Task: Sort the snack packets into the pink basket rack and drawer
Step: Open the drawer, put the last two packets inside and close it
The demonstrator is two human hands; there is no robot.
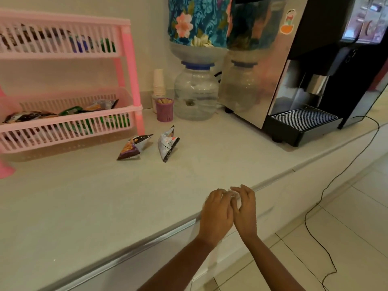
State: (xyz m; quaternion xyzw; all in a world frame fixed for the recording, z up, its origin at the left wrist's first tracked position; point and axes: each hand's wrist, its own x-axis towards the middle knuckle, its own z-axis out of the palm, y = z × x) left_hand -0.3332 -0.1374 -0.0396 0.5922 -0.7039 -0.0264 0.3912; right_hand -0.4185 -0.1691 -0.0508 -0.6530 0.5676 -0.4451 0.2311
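Note:
Two snack packets lie on the pale counter in front of the pink basket rack: a purple-and-orange one and a silver-black one. The rack's lower basket and upper basket each hold several packets. My left hand and my right hand are side by side at the counter's front edge, fingertips touching around something pale and blurred. I cannot tell what it is. No drawer is visibly open.
A clear water jar under a floral-covered bottle stands behind the packets. Beside it are a purple cup of sticks and stacked paper cups. A coffee machine fills the right. A black cable trails over the tiled floor.

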